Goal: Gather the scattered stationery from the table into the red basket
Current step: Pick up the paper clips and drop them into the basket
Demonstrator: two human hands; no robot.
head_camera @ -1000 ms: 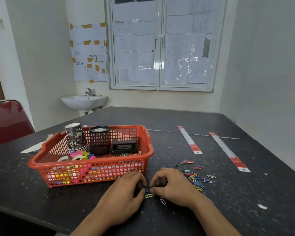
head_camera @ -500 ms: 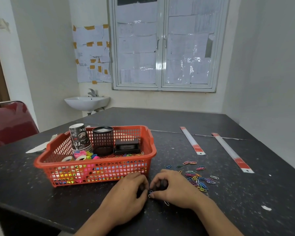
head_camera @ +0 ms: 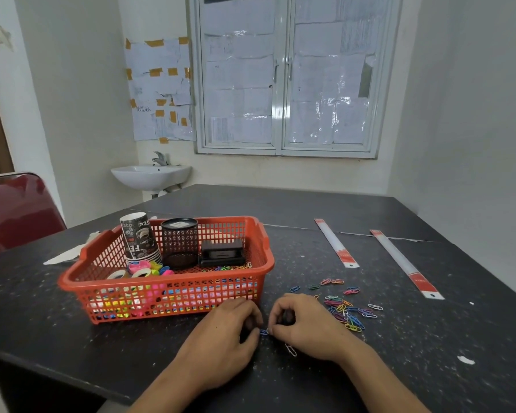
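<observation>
Step in hand, by my read: picking up paper clips. Left hand [head_camera: 221, 332] and right hand [head_camera: 307, 326] low on desk [head_camera: 72, 338], just in front of red basket [head_camera: 161, 284]. Grip on both sides: fingers curled in, tips at few blue clips [head_camera: 264, 331] between them. Cannot tell if any pinched. Main clip pile [head_camera: 347, 312] just right of right hand. Two rulers [head_camera: 335, 245] farther out. Next calls for firm pinch, lift over basket's near wall, drop, then tackle pile.

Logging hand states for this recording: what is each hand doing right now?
Left hand: fingers curled at the paper clips; hold cannot be told.
Right hand: same, cannot be told.
</observation>
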